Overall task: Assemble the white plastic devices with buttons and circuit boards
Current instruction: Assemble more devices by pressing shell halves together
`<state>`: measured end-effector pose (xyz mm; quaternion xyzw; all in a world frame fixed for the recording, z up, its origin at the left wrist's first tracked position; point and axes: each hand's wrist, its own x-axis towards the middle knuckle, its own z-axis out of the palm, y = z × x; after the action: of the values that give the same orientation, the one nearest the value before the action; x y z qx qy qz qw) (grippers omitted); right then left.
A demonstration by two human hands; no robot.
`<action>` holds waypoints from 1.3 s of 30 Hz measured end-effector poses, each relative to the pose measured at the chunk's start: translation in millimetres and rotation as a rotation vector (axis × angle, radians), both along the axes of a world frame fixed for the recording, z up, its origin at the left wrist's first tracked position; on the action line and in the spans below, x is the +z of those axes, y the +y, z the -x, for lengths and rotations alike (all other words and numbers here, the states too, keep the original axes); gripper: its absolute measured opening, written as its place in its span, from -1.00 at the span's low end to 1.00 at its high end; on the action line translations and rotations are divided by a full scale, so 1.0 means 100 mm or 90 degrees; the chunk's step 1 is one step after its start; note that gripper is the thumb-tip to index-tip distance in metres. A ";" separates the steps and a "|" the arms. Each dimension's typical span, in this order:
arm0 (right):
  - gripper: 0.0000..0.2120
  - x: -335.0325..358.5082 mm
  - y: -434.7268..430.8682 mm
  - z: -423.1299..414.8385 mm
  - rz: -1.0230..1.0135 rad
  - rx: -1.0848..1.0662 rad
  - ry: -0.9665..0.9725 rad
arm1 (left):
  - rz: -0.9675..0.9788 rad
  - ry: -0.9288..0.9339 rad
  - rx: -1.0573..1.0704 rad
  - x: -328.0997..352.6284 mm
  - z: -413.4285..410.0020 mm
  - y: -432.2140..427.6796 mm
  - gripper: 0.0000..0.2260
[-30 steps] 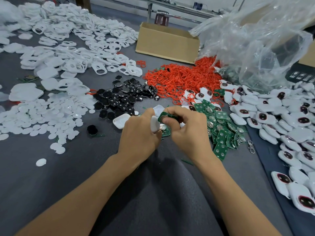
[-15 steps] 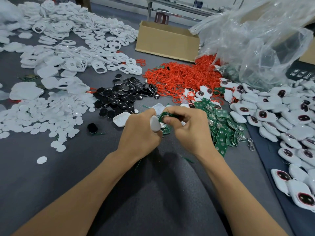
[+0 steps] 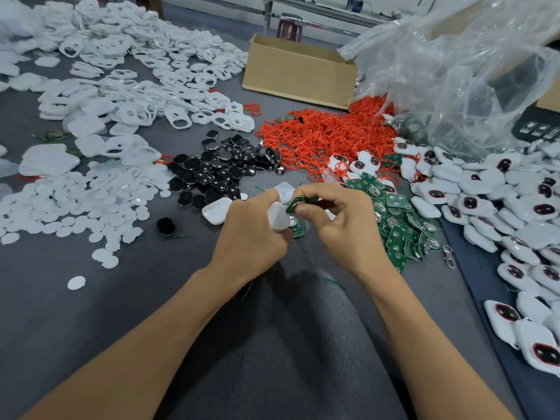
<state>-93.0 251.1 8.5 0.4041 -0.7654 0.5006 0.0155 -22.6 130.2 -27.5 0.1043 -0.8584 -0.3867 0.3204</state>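
Observation:
My left hand [image 3: 253, 237] grips a white plastic shell [image 3: 278, 218] at the middle of the grey table. My right hand [image 3: 339, 228] pinches a small green circuit board [image 3: 296, 204] between thumb and forefinger, right against the shell's top edge. The two hands touch. A heap of green circuit boards [image 3: 397, 225] lies just right of my right hand. Black round buttons [image 3: 221, 174] are piled behind my left hand. An empty white shell [image 3: 216, 210] lies face up beside my left hand.
White discs [image 3: 69, 204] and white ring covers [image 3: 145, 74] spread over the left. Red rubber rings [image 3: 327, 136] are heaped behind, next to a cardboard box [image 3: 298, 72] and a clear plastic bag [image 3: 460, 74]. Assembled white devices [image 3: 500, 213] fill the right side.
Both hands stay together at the same spot; the fingers shifted only slightly on the shell and the board.

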 end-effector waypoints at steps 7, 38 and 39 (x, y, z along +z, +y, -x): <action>-0.83 0.04 0.20 0.24 -0.056 -0.144 -0.016 | -0.084 0.049 0.113 0.08 0.02 -0.05 -0.60; -0.72 -0.14 0.06 0.15 -0.307 -0.070 0.241 | -0.413 0.088 0.069 0.14 0.03 -0.10 -0.81; -0.70 -0.14 0.06 0.17 -0.328 -0.080 0.253 | -0.418 0.090 0.065 0.14 0.03 -0.10 -0.81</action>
<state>-109.5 257.1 -5.4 0.4365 -0.8723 0.2000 0.0926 -25.6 120.5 -13.5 0.2173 -0.6576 -0.6321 0.3477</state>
